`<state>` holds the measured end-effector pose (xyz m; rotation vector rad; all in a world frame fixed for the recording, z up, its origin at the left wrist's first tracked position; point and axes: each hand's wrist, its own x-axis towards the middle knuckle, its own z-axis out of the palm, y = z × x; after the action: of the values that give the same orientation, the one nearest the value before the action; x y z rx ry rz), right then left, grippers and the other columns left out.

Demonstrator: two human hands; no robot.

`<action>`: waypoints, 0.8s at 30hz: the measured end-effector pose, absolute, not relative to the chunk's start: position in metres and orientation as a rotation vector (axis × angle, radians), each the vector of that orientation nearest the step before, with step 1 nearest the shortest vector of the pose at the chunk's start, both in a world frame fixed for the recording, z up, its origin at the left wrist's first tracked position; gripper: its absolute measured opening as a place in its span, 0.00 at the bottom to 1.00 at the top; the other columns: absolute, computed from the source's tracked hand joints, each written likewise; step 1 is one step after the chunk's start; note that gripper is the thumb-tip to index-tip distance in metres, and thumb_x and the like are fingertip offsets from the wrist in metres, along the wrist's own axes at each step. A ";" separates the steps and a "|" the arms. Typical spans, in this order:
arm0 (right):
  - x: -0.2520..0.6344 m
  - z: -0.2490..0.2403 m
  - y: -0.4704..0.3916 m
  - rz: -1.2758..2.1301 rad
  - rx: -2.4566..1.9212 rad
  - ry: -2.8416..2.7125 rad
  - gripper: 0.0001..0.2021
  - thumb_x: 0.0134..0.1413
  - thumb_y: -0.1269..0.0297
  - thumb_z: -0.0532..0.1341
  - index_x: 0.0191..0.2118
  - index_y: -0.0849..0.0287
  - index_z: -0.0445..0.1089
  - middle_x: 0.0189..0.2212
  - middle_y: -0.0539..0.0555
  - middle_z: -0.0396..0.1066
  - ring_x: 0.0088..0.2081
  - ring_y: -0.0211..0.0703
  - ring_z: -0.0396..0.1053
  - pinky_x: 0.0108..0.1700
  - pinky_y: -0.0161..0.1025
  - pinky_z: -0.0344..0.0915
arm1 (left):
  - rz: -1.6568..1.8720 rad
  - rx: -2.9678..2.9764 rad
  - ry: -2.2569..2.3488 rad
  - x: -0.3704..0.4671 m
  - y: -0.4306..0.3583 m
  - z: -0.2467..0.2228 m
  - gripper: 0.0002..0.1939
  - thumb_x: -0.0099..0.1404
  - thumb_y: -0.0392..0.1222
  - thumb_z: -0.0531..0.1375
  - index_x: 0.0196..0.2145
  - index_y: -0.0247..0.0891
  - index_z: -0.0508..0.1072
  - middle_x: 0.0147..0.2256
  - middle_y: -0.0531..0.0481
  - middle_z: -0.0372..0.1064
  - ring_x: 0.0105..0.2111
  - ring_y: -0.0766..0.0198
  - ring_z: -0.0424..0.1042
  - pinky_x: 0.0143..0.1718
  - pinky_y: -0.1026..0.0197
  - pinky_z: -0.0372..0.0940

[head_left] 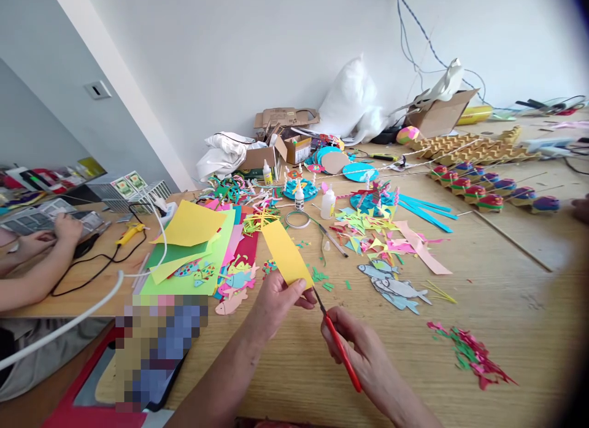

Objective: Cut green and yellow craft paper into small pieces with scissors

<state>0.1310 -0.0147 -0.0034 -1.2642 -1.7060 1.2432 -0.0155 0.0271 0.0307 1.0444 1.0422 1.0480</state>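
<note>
A yellow paper strip [286, 253] is pinched by its near end in my left hand [276, 296], thumb on top. My right hand [352, 339] grips scissors [341, 351] by their red handles. The dark blades point up and left and meet the strip's lower right corner; whether they are apart is hard to make out. Small green paper snips [322, 274] lie on the table just beyond my hands. Cut-out paper fish [237, 280] rest to the left of the strip, and grey and blue paper fish [391, 284] to the right.
Coloured paper sheets [188, 231] are stacked at left. Glue bottles [299, 196], paper scraps [368, 228] and blue strips [426, 210] lie farther back. Painted egg-carton pieces [490, 185] and a wooden stick [513, 241] are at right. Another person's hands [50, 234] are at far left.
</note>
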 end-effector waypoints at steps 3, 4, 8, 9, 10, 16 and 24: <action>0.130 -0.001 -0.014 1.258 -1.265 -1.695 0.13 0.53 0.57 0.49 0.21 0.57 0.54 0.15 0.44 0.53 0.18 0.33 0.53 0.20 0.31 0.51 | 1.025 1.038 1.033 -0.016 0.027 0.031 0.09 0.51 0.43 0.59 0.25 0.32 0.70 0.21 0.49 0.68 0.22 0.67 0.68 0.25 0.64 0.66; 0.130 0.000 -0.014 1.259 -1.262 -1.687 0.13 0.52 0.57 0.49 0.21 0.57 0.54 0.15 0.44 0.53 0.18 0.33 0.53 0.20 0.31 0.51 | 1.016 1.038 1.029 -0.016 0.027 0.031 0.09 0.50 0.43 0.59 0.25 0.32 0.70 0.21 0.49 0.69 0.21 0.67 0.68 0.25 0.64 0.66; 0.128 0.002 -0.013 1.250 -1.246 -1.677 0.12 0.52 0.58 0.50 0.21 0.57 0.55 0.14 0.44 0.54 0.18 0.33 0.53 0.20 0.31 0.51 | 0.993 1.039 1.035 -0.016 0.026 0.029 0.09 0.50 0.43 0.59 0.25 0.32 0.70 0.20 0.50 0.68 0.21 0.67 0.68 0.24 0.65 0.66; 0.127 0.002 -0.012 1.249 -1.242 -1.680 0.12 0.51 0.58 0.50 0.21 0.57 0.55 0.15 0.44 0.54 0.18 0.33 0.53 0.20 0.31 0.51 | 0.988 1.042 1.032 -0.016 0.026 0.028 0.09 0.50 0.43 0.59 0.25 0.33 0.70 0.20 0.50 0.68 0.21 0.67 0.68 0.24 0.65 0.66; 0.127 0.002 -0.012 1.250 -1.242 -1.684 0.12 0.51 0.59 0.50 0.21 0.57 0.55 0.15 0.44 0.54 0.18 0.33 0.54 0.20 0.31 0.51 | 0.984 1.044 1.028 -0.016 0.026 0.027 0.09 0.50 0.43 0.58 0.25 0.33 0.70 0.20 0.51 0.68 0.21 0.67 0.68 0.24 0.65 0.66; 0.126 0.000 -0.011 1.269 -1.259 -1.696 0.12 0.52 0.57 0.49 0.22 0.56 0.55 0.15 0.44 0.53 0.18 0.34 0.53 0.20 0.32 0.50 | 0.971 1.040 1.036 -0.015 0.025 0.027 0.09 0.50 0.42 0.58 0.24 0.32 0.70 0.20 0.50 0.68 0.21 0.67 0.68 0.24 0.65 0.66; 0.126 -0.012 -0.013 1.254 -1.294 -1.687 0.14 0.54 0.56 0.47 0.22 0.56 0.53 0.14 0.43 0.51 0.18 0.33 0.52 0.19 0.31 0.49 | 0.972 1.031 1.017 -0.014 0.025 0.024 0.09 0.51 0.42 0.58 0.25 0.32 0.71 0.21 0.50 0.69 0.21 0.68 0.68 0.24 0.65 0.65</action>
<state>0.1262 -0.0125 -0.0117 -1.2940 -1.6866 1.2538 -0.0141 0.0248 0.0242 1.0308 1.0174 0.9720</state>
